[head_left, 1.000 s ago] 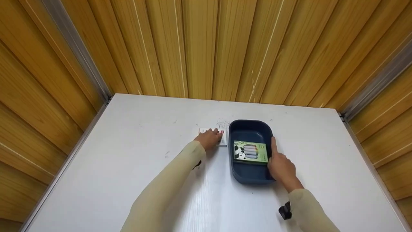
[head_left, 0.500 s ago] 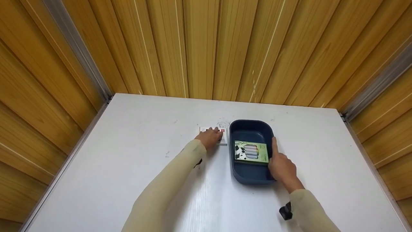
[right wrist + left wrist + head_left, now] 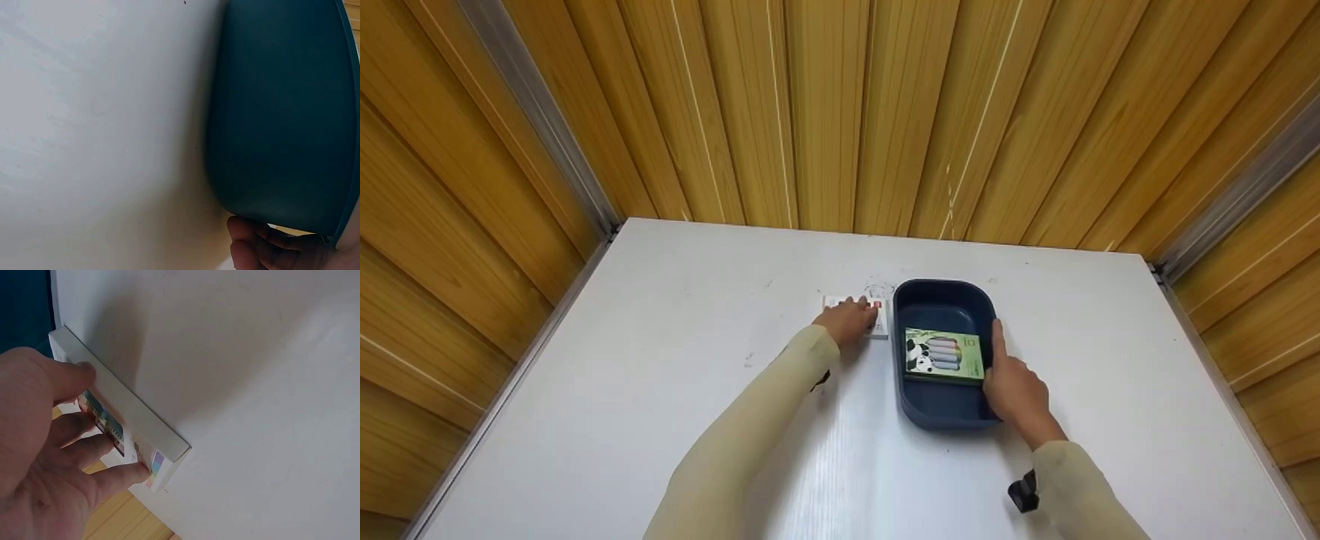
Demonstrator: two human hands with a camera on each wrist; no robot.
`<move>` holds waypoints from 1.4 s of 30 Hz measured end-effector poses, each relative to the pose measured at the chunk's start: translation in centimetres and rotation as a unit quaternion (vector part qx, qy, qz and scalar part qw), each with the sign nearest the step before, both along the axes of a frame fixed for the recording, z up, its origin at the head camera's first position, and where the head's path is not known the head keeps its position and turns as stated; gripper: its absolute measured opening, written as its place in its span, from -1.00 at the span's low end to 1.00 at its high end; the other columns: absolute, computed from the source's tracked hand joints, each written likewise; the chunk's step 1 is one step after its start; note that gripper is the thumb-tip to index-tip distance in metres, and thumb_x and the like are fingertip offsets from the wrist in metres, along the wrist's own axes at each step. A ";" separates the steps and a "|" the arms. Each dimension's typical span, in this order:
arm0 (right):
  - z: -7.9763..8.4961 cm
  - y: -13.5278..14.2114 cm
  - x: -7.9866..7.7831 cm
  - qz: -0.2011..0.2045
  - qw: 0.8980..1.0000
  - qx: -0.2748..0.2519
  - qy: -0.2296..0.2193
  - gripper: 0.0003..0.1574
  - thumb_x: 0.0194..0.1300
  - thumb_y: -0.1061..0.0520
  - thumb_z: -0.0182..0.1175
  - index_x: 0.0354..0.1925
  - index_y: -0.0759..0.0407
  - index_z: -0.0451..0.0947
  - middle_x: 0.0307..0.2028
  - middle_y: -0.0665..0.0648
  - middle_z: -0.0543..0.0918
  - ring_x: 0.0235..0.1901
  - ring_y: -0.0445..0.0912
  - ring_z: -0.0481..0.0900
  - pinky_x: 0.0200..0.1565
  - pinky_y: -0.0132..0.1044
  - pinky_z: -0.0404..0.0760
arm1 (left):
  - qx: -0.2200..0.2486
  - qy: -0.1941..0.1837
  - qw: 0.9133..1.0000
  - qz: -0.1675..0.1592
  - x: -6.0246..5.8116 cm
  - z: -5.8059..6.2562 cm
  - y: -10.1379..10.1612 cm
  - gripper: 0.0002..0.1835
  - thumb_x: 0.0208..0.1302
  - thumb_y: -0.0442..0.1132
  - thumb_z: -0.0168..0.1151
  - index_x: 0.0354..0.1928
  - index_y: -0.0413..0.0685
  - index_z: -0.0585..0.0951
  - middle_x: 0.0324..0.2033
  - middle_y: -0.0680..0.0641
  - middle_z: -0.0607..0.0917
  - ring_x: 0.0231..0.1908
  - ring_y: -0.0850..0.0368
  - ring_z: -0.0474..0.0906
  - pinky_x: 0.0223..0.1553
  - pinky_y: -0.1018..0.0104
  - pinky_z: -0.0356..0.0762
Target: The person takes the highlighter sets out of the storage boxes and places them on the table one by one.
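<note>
My left hand (image 3: pixel 849 321) lies over a flat white printed box (image 3: pixel 879 326) on the table, just left of the blue bin. In the left wrist view the thumb sits on the near side of the white box (image 3: pixel 121 399), and the fingers reach across its printed face. At the right wall of the dark blue, round-cornered bin (image 3: pixel 949 421), my right hand (image 3: pixel 1018 390) grips, its index finger stretched along the rim. Inside the bin rests a green box (image 3: pixel 971 360) with pandas and coloured pens pictured on it. Its underside is hidden.
The white table (image 3: pixel 720 300) carries faint scuffs. Its far edge meets a yellow wood-grain wall (image 3: pixel 825 120), and grey metal posts (image 3: pixel 540 112) stand at the back corners. A small black device (image 3: pixel 1024 493) shows at the right wrist.
Both hands stay in place on the white box and the bin. Only a tiny shift of the whole view shows.
</note>
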State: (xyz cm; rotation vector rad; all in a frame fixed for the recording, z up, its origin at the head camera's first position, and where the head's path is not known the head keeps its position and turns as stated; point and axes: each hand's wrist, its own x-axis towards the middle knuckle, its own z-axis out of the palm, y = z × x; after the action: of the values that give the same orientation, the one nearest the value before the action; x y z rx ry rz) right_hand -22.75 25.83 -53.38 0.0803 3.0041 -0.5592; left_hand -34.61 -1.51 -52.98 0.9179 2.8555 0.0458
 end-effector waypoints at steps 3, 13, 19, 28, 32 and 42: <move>0.0 0.0 0.0 0.000 1.000 0.002 0.000 -0.07 0.47 0.22 -0.14 0.61 0.22 -0.36 -0.11 0.53 0.63 -0.41 0.13 0.57 -0.38 0.10 0.53 | 0.001 0.000 1.000 0.001 0.0 0.0 0.0 -0.68 0.52 -0.38 -0.01 0.19 -0.06 0.59 0.18 -0.18 0.59 0.09 -0.16 0.60 -0.04 -0.10 0.68; 0.0 0.0 0.0 -0.002 1.000 -0.001 -0.006 -0.07 0.48 0.22 -0.14 0.61 0.22 -0.37 -0.10 0.53 0.62 -0.39 0.13 0.56 -0.35 0.11 0.53 | 0.002 0.019 1.000 0.004 0.0 -0.5 0.1 -0.65 0.52 -0.38 -0.02 0.21 -0.03 0.59 0.16 -0.16 0.61 0.08 -0.14 0.61 -0.07 -0.10 0.69; 0.1 0.0 0.0 -0.004 1.000 -0.007 -0.010 -0.07 0.50 0.21 -0.15 0.61 0.22 -0.39 -0.05 0.55 0.60 -0.37 0.14 0.56 -0.30 0.14 0.54 | -0.004 0.007 1.000 0.005 0.4 0.4 0.1 -0.63 0.53 -0.38 -0.04 0.24 -0.03 0.57 0.14 -0.16 0.61 0.08 -0.13 0.60 -0.05 -0.10 0.68; -0.1 0.0 0.0 -0.002 1.000 0.000 0.008 -0.07 0.48 0.21 -0.14 0.61 0.23 -0.36 -0.07 0.56 0.61 -0.31 0.22 0.62 -0.28 0.20 0.57 | -0.002 0.010 1.000 0.006 0.0 0.1 0.0 -0.63 0.55 -0.37 -0.05 0.27 -0.04 0.55 0.14 -0.16 0.61 0.10 -0.13 0.59 -0.03 -0.13 0.67; -0.1 -0.1 0.1 -0.003 1.000 -0.001 0.013 -0.07 0.47 0.22 -0.13 0.61 0.23 -0.34 -0.08 0.55 0.62 -0.31 0.24 0.63 -0.29 0.20 0.57 | -0.006 0.019 1.000 0.005 -0.1 0.2 0.0 -0.65 0.54 -0.39 -0.02 0.25 -0.06 0.56 0.15 -0.17 0.62 0.08 -0.13 0.61 -0.05 -0.12 0.68; 0.1 -0.4 0.1 -0.009 1.000 -0.006 0.008 -0.07 0.47 0.22 -0.12 0.61 0.25 -0.32 -0.04 0.56 0.60 -0.30 0.20 0.60 -0.22 0.22 0.57 | -0.004 0.014 1.000 0.000 0.1 0.4 -0.1 -0.64 0.52 -0.41 -0.02 0.25 -0.07 0.55 0.13 -0.16 0.60 0.12 -0.13 0.58 0.00 -0.12 0.66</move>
State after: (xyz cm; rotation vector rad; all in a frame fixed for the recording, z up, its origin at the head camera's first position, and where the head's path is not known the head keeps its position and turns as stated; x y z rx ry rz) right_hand -22.68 25.47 -53.32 0.1030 3.0185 -0.5810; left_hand -34.52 -1.59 -52.58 0.9252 2.8782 0.0206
